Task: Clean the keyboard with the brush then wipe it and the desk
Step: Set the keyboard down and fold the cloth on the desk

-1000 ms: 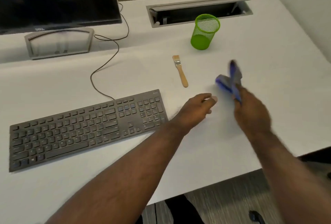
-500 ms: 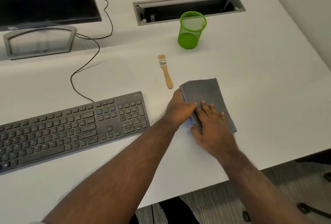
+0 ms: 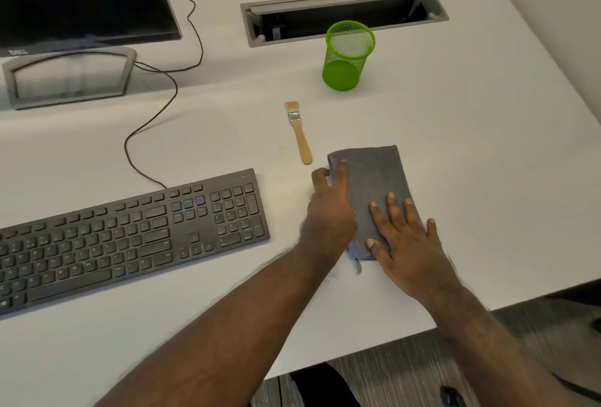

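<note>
Left grip [image 3: 328, 208] pinches the folded grey cloth [image 3: 374, 176] at its far-left edge; right grip [image 3: 406, 237] lies flat, fingers spread, on it. Cloth sits on the counter [image 3: 487, 146] right of the keyboard [image 3: 130, 234]. I judge it soft, light; I'd hold a folded edge.

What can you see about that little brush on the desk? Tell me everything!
The brush is small, with a pale wooden handle, a shiny metal band and short, light orange-tan bristles. It lies flat on the white desk, bristles pointing away from the person and handle end toward them. Nothing touches it: neither hand holds it. It sits between the green mesh cup and the keyboard, just left of the grey cloth.
</note>
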`<state>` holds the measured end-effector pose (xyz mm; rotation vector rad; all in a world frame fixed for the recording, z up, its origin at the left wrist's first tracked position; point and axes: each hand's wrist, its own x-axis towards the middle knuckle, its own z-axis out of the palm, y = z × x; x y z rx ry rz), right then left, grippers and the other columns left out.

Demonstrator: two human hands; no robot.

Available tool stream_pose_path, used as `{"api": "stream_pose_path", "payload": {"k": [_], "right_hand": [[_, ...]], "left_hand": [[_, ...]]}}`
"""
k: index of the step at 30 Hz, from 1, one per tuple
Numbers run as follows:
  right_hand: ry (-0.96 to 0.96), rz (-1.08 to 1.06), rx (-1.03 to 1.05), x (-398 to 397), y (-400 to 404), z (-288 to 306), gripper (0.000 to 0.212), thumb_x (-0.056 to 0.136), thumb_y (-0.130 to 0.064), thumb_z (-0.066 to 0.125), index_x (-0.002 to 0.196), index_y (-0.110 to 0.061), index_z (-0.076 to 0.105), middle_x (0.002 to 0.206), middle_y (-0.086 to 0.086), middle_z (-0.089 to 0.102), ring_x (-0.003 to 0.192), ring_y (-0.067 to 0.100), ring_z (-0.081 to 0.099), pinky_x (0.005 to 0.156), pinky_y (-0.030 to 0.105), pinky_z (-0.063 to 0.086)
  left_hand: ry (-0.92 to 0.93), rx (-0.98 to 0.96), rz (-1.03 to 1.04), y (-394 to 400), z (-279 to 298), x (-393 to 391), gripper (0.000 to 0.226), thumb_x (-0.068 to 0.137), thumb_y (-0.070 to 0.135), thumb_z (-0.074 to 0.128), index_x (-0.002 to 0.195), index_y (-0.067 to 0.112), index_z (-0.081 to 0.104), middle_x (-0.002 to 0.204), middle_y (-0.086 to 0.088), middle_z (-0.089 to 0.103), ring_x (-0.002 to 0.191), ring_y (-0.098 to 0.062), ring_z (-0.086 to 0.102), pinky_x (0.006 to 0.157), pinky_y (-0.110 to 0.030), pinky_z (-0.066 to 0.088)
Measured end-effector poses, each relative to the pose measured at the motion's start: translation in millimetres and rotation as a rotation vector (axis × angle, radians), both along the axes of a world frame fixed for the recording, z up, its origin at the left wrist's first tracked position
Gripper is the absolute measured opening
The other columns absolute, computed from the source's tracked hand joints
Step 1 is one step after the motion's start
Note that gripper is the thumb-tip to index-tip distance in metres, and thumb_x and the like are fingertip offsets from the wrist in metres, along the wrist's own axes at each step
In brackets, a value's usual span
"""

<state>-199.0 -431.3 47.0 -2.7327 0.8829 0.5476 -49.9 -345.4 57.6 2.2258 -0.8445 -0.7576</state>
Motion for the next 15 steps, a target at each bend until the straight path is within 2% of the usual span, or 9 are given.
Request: {"api": "stream_pose_path", "payload": {"k": [3,6,7,9,11,13,15], "right_hand": [[0.000,0.003,-0.001,-2.9,-2.6,-2.1,0.071,0.081,-0.065,-0.008,0.146,-0.039,-0.022,0.162,-0.007,-0.020,0.149,0.020,-0.017,0.118,0.056,0.007],[-0.007,-0.001,-0.007,-3.0,-8.0,-1.9,0.072,0.081,-0.064,-0.006,0.147,-0.039,-0.020,0.163,-0.007,-0.018,0.150,0.021,-0.015,0.118,0.057,0.007],[-0.007,0.000,-0.003,-2.6,-9.9,-1.5,0.072,0.080,-0.064,-0.006,0.146,-0.039,-0.021,0.163,-0.007,-0.017,0.150,0.022,-0.014,0.119,0.056,0.006],[-0.027,-0.013,0.011,-1.0,-12.1,-0.9,0.075,0.080,-0.065,-0.004,0.148,-0.037,-0.018,0.163,-0.005,-0.017,0.151,0.022,-0.013,0.119,0.055,0.003],[-0.100,-0.043,0.027,2.6,-11.8,0.2,0.077,0.084,-0.066,0.002,0.153,-0.034,-0.008,0.163,-0.002,-0.017,0.151,0.021,-0.013,0.120,0.050,0.000],[-0.170,-0.050,0.032,7.9,-10.5,-1.1,0.077,0.089,-0.065,0.006,0.157,-0.030,0.001,0.164,0.000,-0.014,0.151,0.021,-0.012,0.120,0.046,-0.002],[-0.166,-0.038,0.013,12.9,-9.9,-4.8,0.078,0.089,-0.067,0.005,0.156,-0.028,0.001,0.164,0.003,-0.011,0.151,0.023,-0.010,0.120,0.045,-0.001]], "left_hand": [[-0.116,0.044,-0.026,1.7,0.8,-2.0,0.079,0.092,0.012,0.068,0.159,0.023,0.027,0.157,-0.009,0.015,0.122,-0.033,0.051,0.096,-0.042,0.052],[-0.483,0.105,-0.126,3.4,-9.4,0.7,0.079,0.084,0.038,0.077,0.153,0.019,0.043,0.165,-0.016,0.022,0.129,-0.035,0.049,0.094,-0.047,0.049],[-0.566,0.133,-0.175,3.7,-12.6,2.3,0.081,0.084,0.047,0.074,0.153,0.019,0.043,0.168,-0.016,0.019,0.138,-0.037,0.043,0.100,-0.053,0.045],[-0.599,0.210,-0.313,4.4,-17.8,7.9,0.086,0.092,0.060,0.059,0.161,0.019,0.027,0.172,-0.011,0.001,0.156,-0.037,0.011,0.116,-0.067,0.021],[-0.574,0.288,-0.409,5.0,-20.6,14.4,0.089,0.097,0.068,0.042,0.164,0.020,0.007,0.171,-0.006,-0.014,0.157,-0.032,-0.010,0.117,-0.070,-0.002],[-0.574,0.331,-0.445,5.2,-21.7,18.9,0.091,0.097,0.073,0.032,0.164,0.021,-0.003,0.170,-0.004,-0.020,0.157,-0.031,-0.016,0.115,-0.071,-0.009],[-0.574,0.363,-0.471,4.7,-23.1,21.5,0.092,0.096,0.075,0.026,0.163,0.022,-0.008,0.169,-0.004,-0.023,0.156,-0.030,-0.017,0.115,-0.072,-0.011]]}}
